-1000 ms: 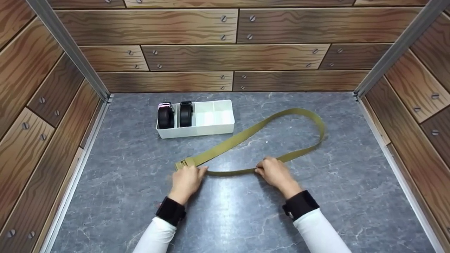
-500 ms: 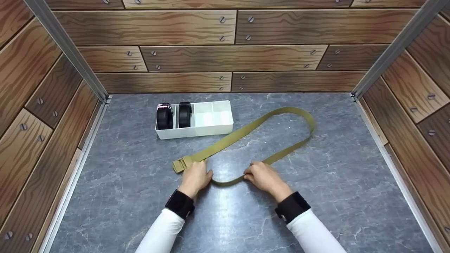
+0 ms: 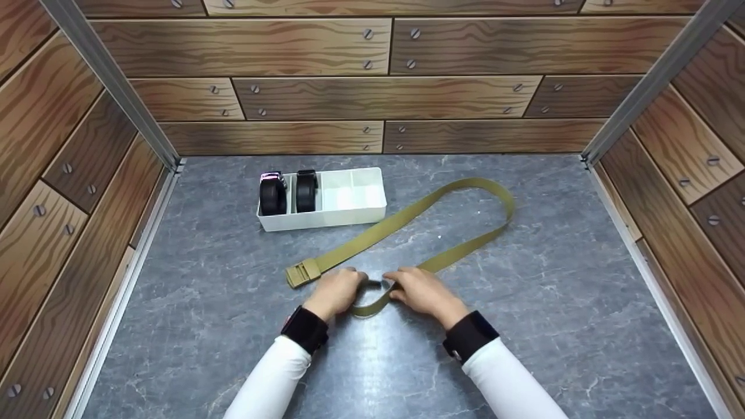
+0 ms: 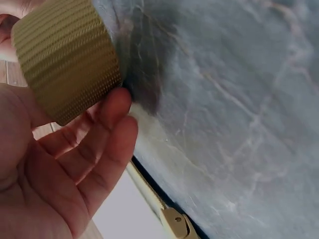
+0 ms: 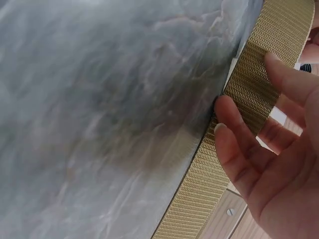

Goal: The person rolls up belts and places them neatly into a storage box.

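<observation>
A long olive webbing belt (image 3: 401, 218) lies in a big loop on the grey floor, its buckle (image 3: 302, 273) at the left end. My left hand (image 3: 339, 289) holds the belt's free end portion, and the webbing (image 4: 70, 55) curves over its thumb side in the left wrist view. Close by on the right, my right hand (image 3: 420, 292) pinches the same strap between thumb and fingers, seen on the ribbed webbing (image 5: 251, 74) in the right wrist view. Between the hands the strap bends into a small curl. The tip is partly hidden by the fingers.
Behind the belt stands a white compartment box (image 3: 323, 219). Two coiled black belts, one on the far left (image 3: 272, 195) and another beside it (image 3: 306, 194), fill its left slots. Wood-patterned walls (image 3: 273, 46) with metal corner rails enclose the floor on three sides.
Both hands have come closer together, the left moving right off the buckle and the right moving left. The strap between them has bent into a curl, and the big loop has shifted left.
</observation>
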